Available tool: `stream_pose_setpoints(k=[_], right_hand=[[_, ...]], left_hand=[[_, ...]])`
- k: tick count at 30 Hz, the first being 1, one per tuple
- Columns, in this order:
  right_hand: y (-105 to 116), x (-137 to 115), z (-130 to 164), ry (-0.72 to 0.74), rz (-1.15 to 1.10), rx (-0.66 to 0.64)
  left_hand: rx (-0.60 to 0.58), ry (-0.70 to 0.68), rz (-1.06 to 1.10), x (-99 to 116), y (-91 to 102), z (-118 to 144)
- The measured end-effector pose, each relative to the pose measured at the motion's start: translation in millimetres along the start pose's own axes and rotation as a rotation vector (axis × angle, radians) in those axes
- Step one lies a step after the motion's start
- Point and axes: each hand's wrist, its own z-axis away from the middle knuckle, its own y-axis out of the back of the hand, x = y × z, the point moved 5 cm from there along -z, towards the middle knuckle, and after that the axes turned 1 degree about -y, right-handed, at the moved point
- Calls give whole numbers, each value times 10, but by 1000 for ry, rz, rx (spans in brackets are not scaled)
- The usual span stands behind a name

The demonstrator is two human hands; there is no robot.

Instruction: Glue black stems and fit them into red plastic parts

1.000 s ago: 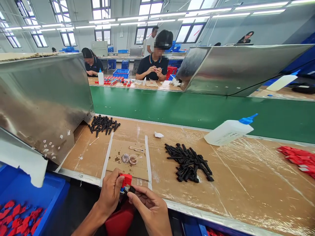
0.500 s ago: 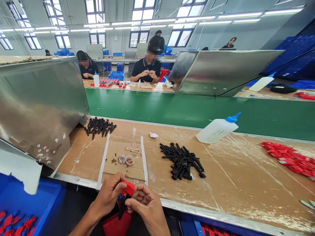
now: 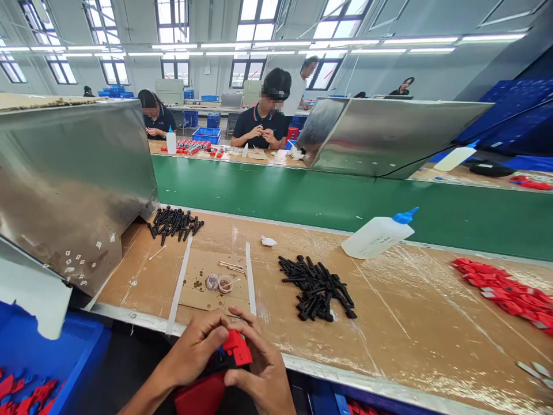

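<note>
Both forearms come up from the bottom edge and meet at the near rim of the worktop (image 3: 415, 323); the left hand (image 3: 196, 346) lies palm down with its thumb pressed on a red part (image 3: 237, 347); the right hand (image 3: 263, 369) curls round from the other side, fingers bent over the part and thumb tucked beneath; the 2 hands are pressed close together, both pinching the part between them; it is small, blocky, matt plastic, tilted, with something dark under it that is too hidden to make out; just below the hands sits a glossy red shape (image 3: 201, 395), partly covered by the wrists.

Just ahead of the hands lies a flat cardboard square (image 3: 216, 276) edged by 2 pale strips, carrying 2 small clear round cups (image 3: 218, 283) and thin sticks; ahead and to the right of the hands is a loose heap of black rods (image 3: 315, 286), slim and matt; further right a white squeeze bottle (image 3: 375, 235) with a blue nozzle lies on its side; far right is a spread of red pieces (image 3: 510, 291); ahead and to the left sits a second black pile (image 3: 173, 221) at the mouth of a dull steel chute (image 3: 73, 178); the worktop is brown board under shiny creased film; left of the hands, lower down, is a blue bin (image 3: 56, 363).
</note>
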Motion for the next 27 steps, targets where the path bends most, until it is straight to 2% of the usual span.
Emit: stream_pose_setpoints(k=[3,5,8,11,14,19,25,27], right_hand=[[99,-85,-11,61,-23,64],[133,-132,-13,81,-50,85],[138,-166,-7,72,-66,99],[137,-196,12,91,-38,107],[156,-213,39,103,-25,95],[208,-227,68,99,46,84],[239,-201,124,236,104,148],[248,-145,142,237,75,163]], left_hand=[[-100,-83,-285,80,-11,119],[-165,-117,-428,45,-35,177],[-161,-171,-607,-55,-65,204],[-114,-287,-736,-79,-121,198],[-106,-349,-790,-60,-191,186],[-98,-376,-839,-41,-270,178],[-152,-428,-867,-5,-349,180],[-163,-419,-857,-10,-360,178]])
